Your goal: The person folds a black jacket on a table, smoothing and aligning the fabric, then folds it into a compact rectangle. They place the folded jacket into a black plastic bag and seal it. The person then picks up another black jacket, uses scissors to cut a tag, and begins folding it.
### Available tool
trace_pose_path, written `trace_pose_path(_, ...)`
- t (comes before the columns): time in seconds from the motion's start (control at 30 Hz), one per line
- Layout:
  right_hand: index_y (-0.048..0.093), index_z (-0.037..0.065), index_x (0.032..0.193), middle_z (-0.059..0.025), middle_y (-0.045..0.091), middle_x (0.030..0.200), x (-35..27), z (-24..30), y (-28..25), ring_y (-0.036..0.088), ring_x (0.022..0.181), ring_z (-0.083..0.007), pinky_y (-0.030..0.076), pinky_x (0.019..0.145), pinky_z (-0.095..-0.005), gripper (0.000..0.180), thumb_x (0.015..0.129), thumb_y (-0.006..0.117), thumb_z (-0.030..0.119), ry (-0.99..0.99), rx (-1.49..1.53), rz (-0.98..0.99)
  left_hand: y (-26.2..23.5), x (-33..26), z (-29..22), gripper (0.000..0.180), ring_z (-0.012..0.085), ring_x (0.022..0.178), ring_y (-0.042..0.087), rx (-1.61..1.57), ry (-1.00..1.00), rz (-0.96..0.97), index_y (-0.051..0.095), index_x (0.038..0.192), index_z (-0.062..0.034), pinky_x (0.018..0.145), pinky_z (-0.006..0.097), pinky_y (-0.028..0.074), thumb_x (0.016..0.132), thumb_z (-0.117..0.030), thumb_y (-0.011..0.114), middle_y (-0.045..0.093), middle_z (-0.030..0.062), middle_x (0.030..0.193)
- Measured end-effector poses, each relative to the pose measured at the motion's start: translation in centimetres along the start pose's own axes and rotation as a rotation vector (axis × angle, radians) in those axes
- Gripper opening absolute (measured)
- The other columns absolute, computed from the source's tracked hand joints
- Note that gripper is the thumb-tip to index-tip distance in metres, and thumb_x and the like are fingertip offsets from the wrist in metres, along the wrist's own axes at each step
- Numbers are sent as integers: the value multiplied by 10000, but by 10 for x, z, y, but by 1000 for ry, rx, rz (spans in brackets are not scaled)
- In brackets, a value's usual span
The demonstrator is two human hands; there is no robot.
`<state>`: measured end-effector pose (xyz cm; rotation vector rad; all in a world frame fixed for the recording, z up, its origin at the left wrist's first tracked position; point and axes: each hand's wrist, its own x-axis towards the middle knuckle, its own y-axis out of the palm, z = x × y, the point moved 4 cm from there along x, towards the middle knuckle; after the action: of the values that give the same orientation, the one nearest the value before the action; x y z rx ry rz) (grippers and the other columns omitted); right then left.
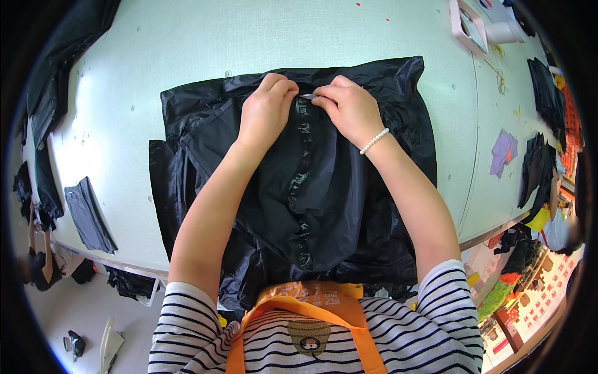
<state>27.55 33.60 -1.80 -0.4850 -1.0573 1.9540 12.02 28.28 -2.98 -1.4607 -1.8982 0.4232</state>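
A black garment (261,193) of thin, shiny cloth lies spread on the pale green table in front of me. A band with broken whitish marks (299,181) runs down its middle. At the far edge, my left hand (269,107) is closed in a pinch on the cloth, its fingertips turned inward. Just opposite, my right hand (350,107), with a beaded bracelet on the wrist, pinches a small whitish piece (308,96) at the same edge. Whether that piece is a label or a tool is too small to tell. Both forearms reach over the garment.
Folded dark trousers (91,215) lie at the table's left (143,37), with black cloth (53,81) heaped beyond. To the right are a purple scrap (503,153), a pinkish tray (468,28) and dark garments (537,168). Another person (43,262) works at the far left.
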Motion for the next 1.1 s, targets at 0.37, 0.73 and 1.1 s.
trace_pose_path(0.37, 648, 38, 1097, -73, 636, 1002, -169, -163, -118, 602, 877, -162, 485, 803, -283, 251, 894, 647, 186, 502, 2, -601, -159, -208, -85, 244, 157, 626, 634, -547, -940, 1109, 651, 751, -9, 577, 308, 492, 872, -221, 654, 644, 63, 678)
trace_pose_path(0.73, 612, 26, 1086, -138, 625, 1032, -237, -51, -123, 592, 946, -246, 466, 855, -346, 259, 878, 641, 177, 405, 96, -365, -82, -286, -113, 424, 127, 850, 611, -718, -1156, 455, 473, 1256, 33, 716, 250, 496, 957, -256, 553, 642, 86, 966)
trace_pose_path(1.1, 668, -7, 979, -223, 665, 960, -198, 106, 51, 659, 891, -309, 506, 801, -388, 282, 921, 518, 225, 80, 332, 1219, -82, -219, -173, 139, 113, 709, 629, -1274, -796, 70, 621, 959, -13, 568, 225, 499, 863, -104, 663, 667, 49, 861)
